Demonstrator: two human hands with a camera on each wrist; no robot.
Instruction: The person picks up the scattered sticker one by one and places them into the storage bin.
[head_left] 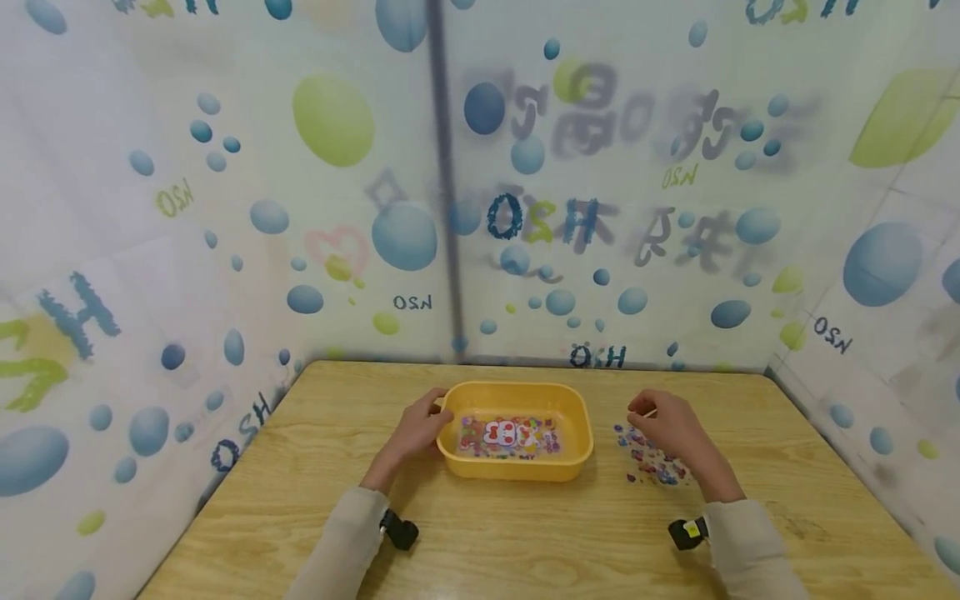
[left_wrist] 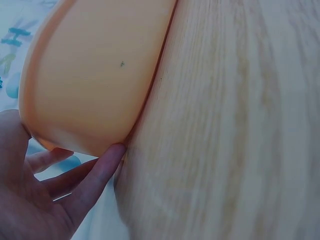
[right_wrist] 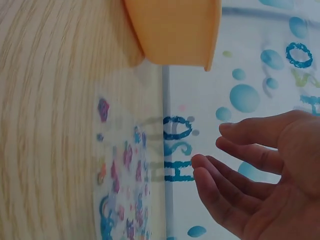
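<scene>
A yellow plastic basin (head_left: 515, 472) stands on the wooden table, with colourful cartoon pictures (head_left: 510, 437) on its inside bottom; whether they are printed or loose cannot be told. My left hand (head_left: 420, 423) holds its left end, thumb at the rim and fingertips against the outer wall (left_wrist: 95, 75). To the basin's right lies a clear sheet with small colourful stickers (head_left: 654, 460), seen edge-on as a glossy sheet (right_wrist: 122, 185) in the right wrist view. Above the sheet's far part hovers my right hand (head_left: 667, 423), fingers loosely bent, with nothing visible between them.
The wooden table (head_left: 517, 533) ends at a back edge against a white curtain (head_left: 637, 325) with blue and green bubble prints. The curtain also hangs along both sides. A small black camera is strapped at each wrist.
</scene>
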